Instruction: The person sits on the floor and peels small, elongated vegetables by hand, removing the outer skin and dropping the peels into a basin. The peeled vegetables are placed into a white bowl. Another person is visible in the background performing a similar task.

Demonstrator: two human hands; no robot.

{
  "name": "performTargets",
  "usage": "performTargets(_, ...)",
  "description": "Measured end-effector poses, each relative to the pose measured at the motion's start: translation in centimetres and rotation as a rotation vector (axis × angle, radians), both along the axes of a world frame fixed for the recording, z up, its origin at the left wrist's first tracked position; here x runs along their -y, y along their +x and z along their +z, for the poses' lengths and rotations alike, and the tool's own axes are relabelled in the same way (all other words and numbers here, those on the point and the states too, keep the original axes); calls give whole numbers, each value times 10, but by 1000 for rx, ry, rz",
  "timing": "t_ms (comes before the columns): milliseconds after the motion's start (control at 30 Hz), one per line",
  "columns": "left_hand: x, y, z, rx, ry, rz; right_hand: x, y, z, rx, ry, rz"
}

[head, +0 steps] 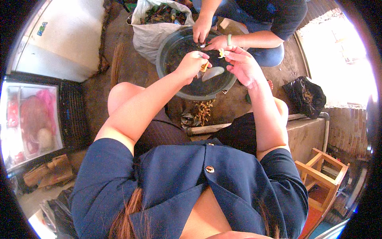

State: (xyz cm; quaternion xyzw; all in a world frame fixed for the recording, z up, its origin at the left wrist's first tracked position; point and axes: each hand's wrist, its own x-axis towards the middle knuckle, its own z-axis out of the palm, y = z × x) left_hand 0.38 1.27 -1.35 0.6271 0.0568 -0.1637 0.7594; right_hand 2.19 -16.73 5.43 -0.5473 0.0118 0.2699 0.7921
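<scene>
My left hand (194,66) is closed around a small orange-yellow piece (204,67), largely covered by the fingers. Just beyond those fingers is a pale elongated piece (213,73), seemingly a shell; whether the hand touches it is unclear. Between the thumb and fingers of my right hand (243,64) is a small yellowish-white morsel (221,53). Both hands are above a round dark grey plastic tub (206,97) with dark contents. Across it, another person's hands (201,30) work on a small thing I cannot make out.
A white woven sack (146,40) full of dark mixed pieces stands behind the tub. Brownish scraps (204,112) lie on the floor near my feet. To the right are a black plastic bag (306,97) and a wooden stool (323,176); a glass-fronted cabinet (32,122) stands left.
</scene>
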Motion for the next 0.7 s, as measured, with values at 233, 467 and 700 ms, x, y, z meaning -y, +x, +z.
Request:
performTargets(233,-8,3,5,-310,-375,61,15,-8,18,-114,332,237)
performTargets(467,-15,11,9,-317,-475,52,20,-14,13,75,-45,372)
performTargets(700,-22,12,9,-237,-91,-113,2,-35,-30,856,-804,968)
